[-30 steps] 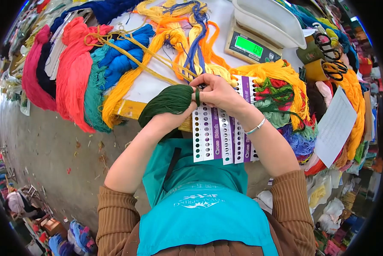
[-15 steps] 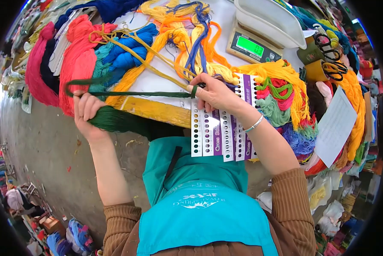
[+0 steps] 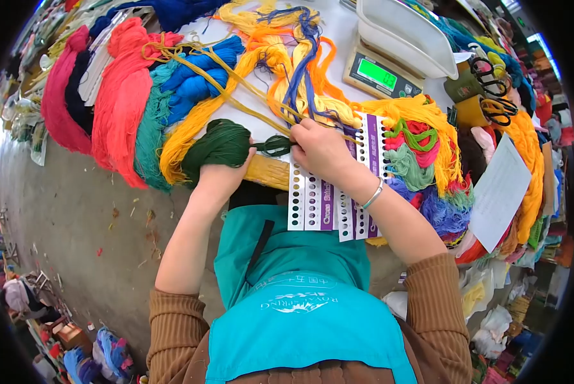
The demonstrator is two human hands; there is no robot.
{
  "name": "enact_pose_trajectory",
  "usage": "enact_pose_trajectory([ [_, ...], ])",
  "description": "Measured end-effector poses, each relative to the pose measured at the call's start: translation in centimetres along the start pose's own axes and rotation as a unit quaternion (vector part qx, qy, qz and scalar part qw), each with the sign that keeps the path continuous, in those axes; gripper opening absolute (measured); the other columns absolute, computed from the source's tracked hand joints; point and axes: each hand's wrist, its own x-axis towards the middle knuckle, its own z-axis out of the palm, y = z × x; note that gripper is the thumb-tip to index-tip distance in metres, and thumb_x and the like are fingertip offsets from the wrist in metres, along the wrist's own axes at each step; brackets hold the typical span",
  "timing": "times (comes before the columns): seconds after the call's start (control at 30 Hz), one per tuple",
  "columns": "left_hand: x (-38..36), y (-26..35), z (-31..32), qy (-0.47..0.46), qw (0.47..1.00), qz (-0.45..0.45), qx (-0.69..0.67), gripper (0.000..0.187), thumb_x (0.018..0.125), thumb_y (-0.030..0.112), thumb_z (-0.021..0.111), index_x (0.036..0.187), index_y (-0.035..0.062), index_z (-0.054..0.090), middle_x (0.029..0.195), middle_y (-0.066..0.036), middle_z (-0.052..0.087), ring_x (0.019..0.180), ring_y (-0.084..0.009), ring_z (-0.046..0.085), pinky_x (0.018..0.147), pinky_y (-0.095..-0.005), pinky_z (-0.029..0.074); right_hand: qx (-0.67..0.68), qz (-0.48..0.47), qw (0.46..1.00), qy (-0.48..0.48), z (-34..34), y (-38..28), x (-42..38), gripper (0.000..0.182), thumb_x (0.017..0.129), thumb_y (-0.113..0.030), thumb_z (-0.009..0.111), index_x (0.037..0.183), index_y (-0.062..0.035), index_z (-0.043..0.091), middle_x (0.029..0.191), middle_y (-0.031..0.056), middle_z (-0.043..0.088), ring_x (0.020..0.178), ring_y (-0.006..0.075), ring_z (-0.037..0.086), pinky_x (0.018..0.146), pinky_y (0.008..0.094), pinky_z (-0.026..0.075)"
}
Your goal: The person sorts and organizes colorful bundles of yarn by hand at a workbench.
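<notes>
A hank of dark green thread [image 3: 215, 148] is bunched over my left hand [image 3: 226, 180], whose fingers are closed round it and partly hidden. A short looped length of the same thread [image 3: 275, 146] runs across to my right hand [image 3: 322, 148]. The fingers of my right hand are pinched together on the loop's end. Mustard-yellow cord [image 3: 236, 99] passes just above the green thread and reaches my right hand. Below and beside that hand lie white and purple punched thread cards [image 3: 311, 203].
Coral hanks [image 3: 124, 102], a blue hank [image 3: 200, 77] and yellow-orange hanks [image 3: 191, 137] lie on the left. A digital scale [image 3: 380, 72] with a white tray [image 3: 405, 32] stands at the back right. Scissors [image 3: 497, 110] rest in a holder near a paper sheet [image 3: 501, 192].
My left hand has moved right, closer to my right hand. The green strand, stretched long before, is now a short loop, and the hank is bunched up on the left hand.
</notes>
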Motion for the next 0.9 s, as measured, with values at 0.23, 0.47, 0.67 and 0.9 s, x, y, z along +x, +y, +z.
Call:
enact_pose_trajectory([
  [0.23, 1.4, 0.9, -0.1, -0.063, 0.997, -0.045, -0.016, 0.019, 0.092, 0.021, 0.065, 0.099, 0.0036, 0.068, 0.095, -0.013, 0.069, 0.093, -0.0293, 0.066, 0.082, -0.0394, 0.05, 0.359, 0.15, 0.921, -0.012, -0.9, 1.1, 0.0, 0.013, 0.08, -0.005, 0.063, 0.091, -0.0012, 0.057, 0.076, 0.0102, 0.06, 0.068, 0.0223, 0.06, 0.064, 0.0338, 0.049],
  [0.47, 3.0, 0.4, 0.6, -0.108, 0.989, -0.061, -0.078, 0.02, 0.092, 0.021, 0.063, 0.098, 0.0025, 0.066, 0.089, -0.011, 0.067, 0.085, -0.0267, 0.065, 0.078, -0.0365, 0.05, 0.33, 0.119, 0.935, 0.051, -0.4, 1.5, -0.2, 0.007, 0.08, -0.007, 0.057, 0.085, -0.0023, 0.056, 0.071, 0.0094, 0.058, 0.067, 0.0216, 0.059, 0.063, 0.0329, 0.047],
  [0.67, 2.8, 0.0, -6.0, -0.019, 0.898, -0.298, -0.322, 0.007, 0.089, 0.009, 0.065, 0.095, 0.0086, 0.067, 0.072, 0.005, 0.056, 0.059, -0.004, 0.048, 0.053, -0.0218, 0.039, 0.064, 0.039, 0.997, 0.024, 0.8, 0.3, -0.6, 0.019, 0.075, -0.015, 0.066, 0.089, -0.0069, 0.058, 0.082, 0.0083, 0.063, 0.074, 0.0258, 0.065, 0.065, 0.0371, 0.052],
  [0.9, 1.9, 0.9, -10.8, -0.071, 0.86, -0.339, -0.375, 0.013, 0.089, 0.004, 0.063, 0.101, 0.0008, 0.064, 0.071, 0.003, 0.052, 0.051, -0.0029, 0.04, 0.046, -0.0204, 0.029, 0.049, 0.044, 0.998, 0.019, 0.3, -0.6, -0.3, 0.024, 0.077, -0.021, 0.068, 0.093, -0.0078, 0.057, 0.085, 0.008, 0.063, 0.075, 0.0264, 0.065, 0.064, 0.0376, 0.051],
])
